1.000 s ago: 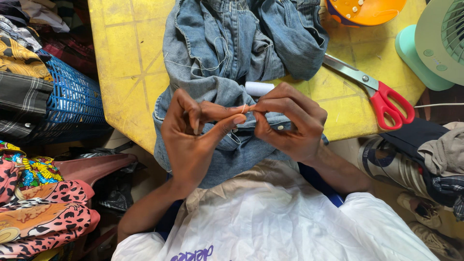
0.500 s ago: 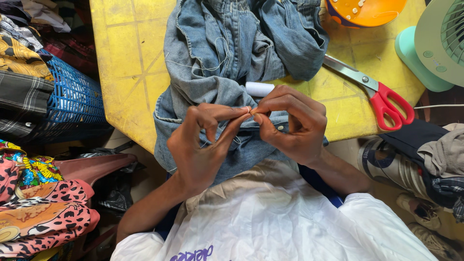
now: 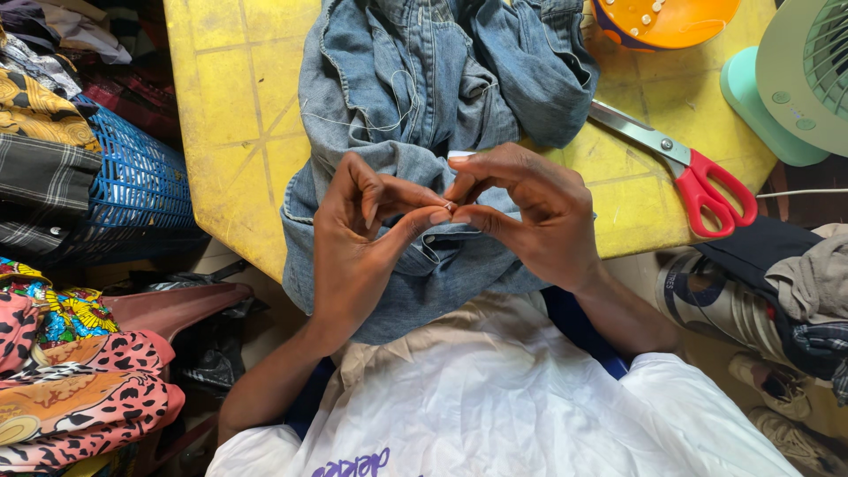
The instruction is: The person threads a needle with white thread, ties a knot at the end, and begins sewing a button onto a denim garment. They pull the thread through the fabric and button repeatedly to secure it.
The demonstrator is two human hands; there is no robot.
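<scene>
Both hands meet over the denim garment, which lies bunched on the yellow table and spills over its near edge onto the person's lap. The left hand pinches thumb against forefinger, and the right hand does the same, so that the fingertips of the two touch at one spot just above the cloth — something very small sits between them, too small to tell, though the loose white thread trailing over the denim suggests fine sewing work. Holding the pinch close to the body and over the fabric keeps the small thing steady and near the eye. Behind the right hand a short white object peeps out, mostly hidden. The red-handled scissors lie closed towards the table's right edge, within easy reach of the right hand. At the far right corner stand an orange dish and a pale green fan — both well apart from the hands. Left of the table, off its edge, a blue basket holds folded cloths.
</scene>
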